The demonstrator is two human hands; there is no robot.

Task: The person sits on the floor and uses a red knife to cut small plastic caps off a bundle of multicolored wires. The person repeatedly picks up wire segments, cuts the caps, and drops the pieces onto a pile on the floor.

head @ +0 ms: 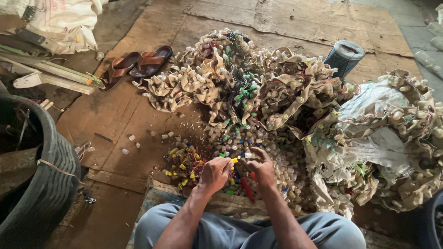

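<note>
Cardboard floor sheets [138, 115] carry a tangled heap of beige strips studded with small bulb holders [258, 87].

Below it lies a pile of loose plastic caps [272, 152]. Left hand [214, 174] pinches a small yellow piece [234, 160]; right hand [263, 168] curls narrow beside it, contents hidden. Sorting appears underway; the next move likely needs a fine pinch.

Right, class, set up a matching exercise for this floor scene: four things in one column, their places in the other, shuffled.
Things:
1. sandals
2. blue can
3. black tub
4. white sack

Places:
A. far left edge, near the person
B. top left corner
C. upper right, behind the tangled strips
D. on the cardboard, left of the strips

Pairs: 1-D, 2-C, 3-A, 4-B
</note>
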